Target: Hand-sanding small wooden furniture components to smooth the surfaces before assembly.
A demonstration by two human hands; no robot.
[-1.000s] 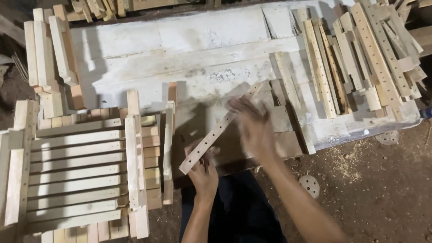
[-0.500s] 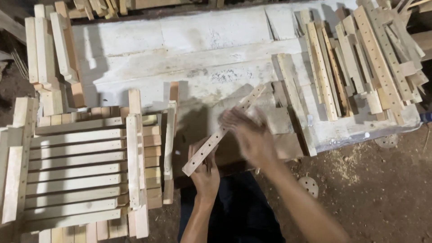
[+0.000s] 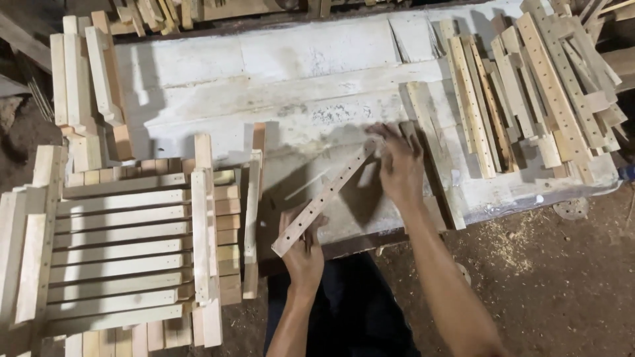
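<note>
Left hand: the left hand (image 3: 303, 246) closes its fingers around the near end of a drilled wooden slat (image 3: 324, 198), holding it firmly.
Right hand: the right hand (image 3: 399, 165) lies over the slat's far end, palm down, fingers curled on it; how tightly it grips cannot be told.
Slat: long, narrow and pale, with a row of small holes along its face; it runs on a slant between the two hands, up and away from the left grip, over the white-painted workbench (image 3: 264, 86).
Left of the grip: slatted wooden frames (image 3: 126, 244) lie stacked just beside the left hand.
Right of the grip: a pile of drilled slats (image 3: 529, 92) lies beyond the right hand.
Far left of the grip: stacked short wood blocks (image 3: 83, 86).
Below the grip: sawdust-strewn dirt floor (image 3: 562, 277).
</note>
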